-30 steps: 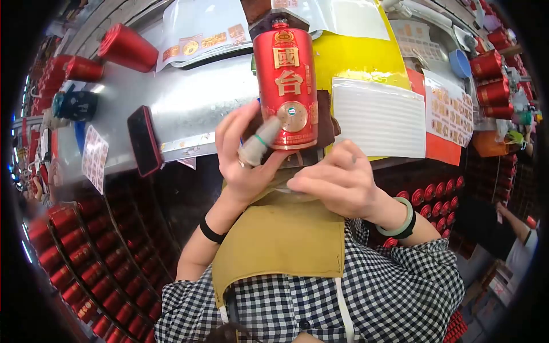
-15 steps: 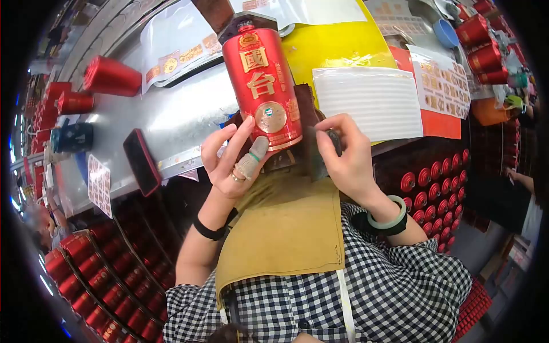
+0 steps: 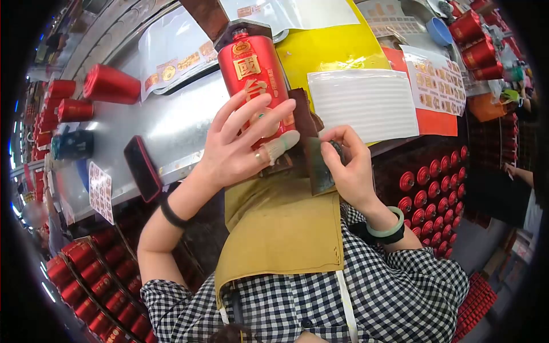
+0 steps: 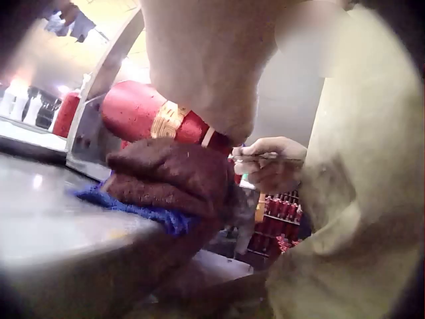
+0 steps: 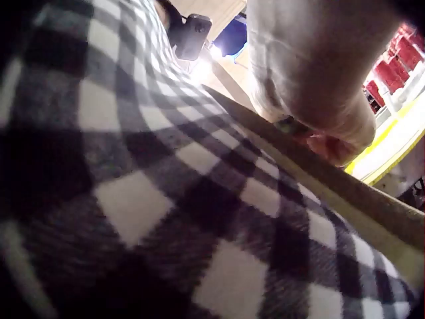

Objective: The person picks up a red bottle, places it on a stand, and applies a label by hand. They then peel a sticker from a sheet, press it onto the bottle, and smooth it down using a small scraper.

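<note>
A red bottle (image 3: 249, 63) with gold characters lies on its back, its neck toward a dark angular block (image 3: 243, 26). My left hand (image 3: 237, 143) is spread over the lower half of the bottle with its fingers extended, hiding the round gold emblem; a pale finger cot (image 3: 280, 146) covers one finger. A folded brown cloth (image 4: 169, 173) supports the bottle in the left wrist view. Right of the bottle's base, above the apron, my right hand (image 3: 354, 171) pinches a thin, dark, flat scraper-like piece (image 3: 319, 166) between thumb and fingers.
On the metal bench lie a phone (image 3: 142, 168), a red cup-shaped vessel (image 3: 112, 84) and sheets of gold decals (image 3: 180, 63). White ridged sheets (image 3: 363, 106) rest on a yellow mat (image 3: 326, 48) to the right. Racks of red bottles (image 3: 432, 197) stand below the bench.
The left hand has let go of the bottle's lower side and spread its fingers over its front. The right hand went right and now holds the dark flat piece.
</note>
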`<control>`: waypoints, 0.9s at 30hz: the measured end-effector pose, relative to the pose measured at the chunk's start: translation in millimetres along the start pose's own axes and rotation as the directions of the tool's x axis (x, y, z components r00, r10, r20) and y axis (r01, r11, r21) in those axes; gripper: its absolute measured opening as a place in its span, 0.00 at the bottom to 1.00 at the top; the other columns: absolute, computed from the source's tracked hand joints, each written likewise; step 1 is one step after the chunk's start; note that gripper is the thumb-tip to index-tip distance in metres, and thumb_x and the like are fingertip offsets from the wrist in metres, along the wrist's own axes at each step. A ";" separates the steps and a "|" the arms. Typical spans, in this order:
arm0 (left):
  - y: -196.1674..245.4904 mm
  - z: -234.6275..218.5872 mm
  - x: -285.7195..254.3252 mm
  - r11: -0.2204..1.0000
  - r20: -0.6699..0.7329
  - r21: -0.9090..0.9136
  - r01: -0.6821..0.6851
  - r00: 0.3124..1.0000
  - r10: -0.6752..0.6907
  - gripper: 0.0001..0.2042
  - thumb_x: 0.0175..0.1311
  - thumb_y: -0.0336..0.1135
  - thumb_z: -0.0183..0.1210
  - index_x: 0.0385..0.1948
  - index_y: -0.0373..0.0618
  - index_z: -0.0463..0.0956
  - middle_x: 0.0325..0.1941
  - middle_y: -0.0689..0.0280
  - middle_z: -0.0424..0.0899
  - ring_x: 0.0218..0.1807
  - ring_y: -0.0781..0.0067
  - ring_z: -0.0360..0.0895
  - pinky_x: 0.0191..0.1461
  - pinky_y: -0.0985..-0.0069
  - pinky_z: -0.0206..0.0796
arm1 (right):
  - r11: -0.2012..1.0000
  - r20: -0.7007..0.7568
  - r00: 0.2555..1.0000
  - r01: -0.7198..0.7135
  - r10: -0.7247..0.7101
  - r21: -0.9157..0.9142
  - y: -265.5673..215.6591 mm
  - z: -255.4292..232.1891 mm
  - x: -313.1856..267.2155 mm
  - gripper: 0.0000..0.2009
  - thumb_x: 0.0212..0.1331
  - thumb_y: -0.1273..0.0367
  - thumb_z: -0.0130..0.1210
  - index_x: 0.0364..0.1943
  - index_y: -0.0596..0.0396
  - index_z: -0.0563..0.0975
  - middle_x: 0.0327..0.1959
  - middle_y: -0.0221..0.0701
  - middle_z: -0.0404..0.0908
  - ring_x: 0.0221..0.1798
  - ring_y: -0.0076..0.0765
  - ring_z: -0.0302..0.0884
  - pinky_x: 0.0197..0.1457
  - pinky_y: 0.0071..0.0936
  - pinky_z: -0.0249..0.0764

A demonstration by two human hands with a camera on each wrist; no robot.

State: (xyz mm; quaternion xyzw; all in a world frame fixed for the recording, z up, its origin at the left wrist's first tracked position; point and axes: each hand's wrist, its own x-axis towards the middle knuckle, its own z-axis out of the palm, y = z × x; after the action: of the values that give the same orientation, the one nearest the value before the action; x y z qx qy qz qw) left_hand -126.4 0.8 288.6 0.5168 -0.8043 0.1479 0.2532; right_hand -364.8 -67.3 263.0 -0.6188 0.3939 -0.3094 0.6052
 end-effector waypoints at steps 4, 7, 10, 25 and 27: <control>14.0 9.1 -25.2 0.988 -0.226 0.094 0.120 0.969 -0.096 0.10 0.58 0.37 0.69 0.42 0.66 0.86 0.59 0.70 0.87 0.63 0.63 0.78 0.68 0.60 0.69 | 0.999 -0.027 0.999 0.042 -0.042 0.007 1.4 -4.5 3.9 0.05 0.67 0.75 0.57 0.43 0.59 0.79 0.33 0.26 0.81 0.36 0.17 0.74 0.42 0.20 0.72; 29.7 7.3 -36.0 0.973 -0.212 0.069 0.221 0.956 -0.202 0.15 0.51 0.34 0.75 0.42 0.58 0.85 0.58 0.63 0.88 0.62 0.56 0.78 0.63 0.60 0.72 | 0.999 -0.013 0.999 0.030 -0.029 0.036 1.1 -3.8 6.1 0.05 0.67 0.75 0.58 0.43 0.58 0.79 0.33 0.25 0.80 0.36 0.17 0.73 0.42 0.20 0.71; 43.3 12.4 -47.9 0.950 -0.242 0.051 0.309 0.927 -0.288 0.20 0.46 0.29 0.79 0.43 0.48 0.85 0.58 0.57 0.88 0.63 0.50 0.79 0.61 0.59 0.75 | 0.996 -0.018 0.998 0.057 -0.056 0.065 3.9 -1.5 6.4 0.04 0.67 0.75 0.58 0.42 0.58 0.80 0.33 0.24 0.79 0.37 0.15 0.72 0.42 0.19 0.71; 50.2 33.0 -35.4 0.484 -0.076 -0.595 0.642 0.554 -0.829 0.45 0.48 0.27 0.80 0.72 0.35 0.65 0.69 0.50 0.78 0.66 0.60 0.78 0.69 0.65 0.70 | 0.859 0.151 0.872 0.486 -0.465 -0.161 -62.0 -8.7 57.3 0.14 0.65 0.82 0.53 0.52 0.55 0.81 0.45 0.33 0.84 0.46 0.34 0.81 0.50 0.29 0.76; 55.5 27.7 -27.8 0.487 -0.116 -0.640 0.594 0.552 -0.826 0.45 0.49 0.28 0.79 0.72 0.34 0.65 0.70 0.51 0.77 0.66 0.60 0.78 0.70 0.66 0.69 | 0.766 0.179 0.797 0.603 -0.576 -0.221 -73.8 0.2 61.7 0.16 0.60 0.80 0.57 0.51 0.55 0.83 0.43 0.36 0.87 0.45 0.44 0.82 0.52 0.35 0.78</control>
State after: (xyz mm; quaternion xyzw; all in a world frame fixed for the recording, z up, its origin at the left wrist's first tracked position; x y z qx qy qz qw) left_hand -174.4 31.4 251.4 0.6725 -0.4414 -0.0978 0.5860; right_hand -325.5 -123.5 330.5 -0.8015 0.1864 -0.3963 0.4071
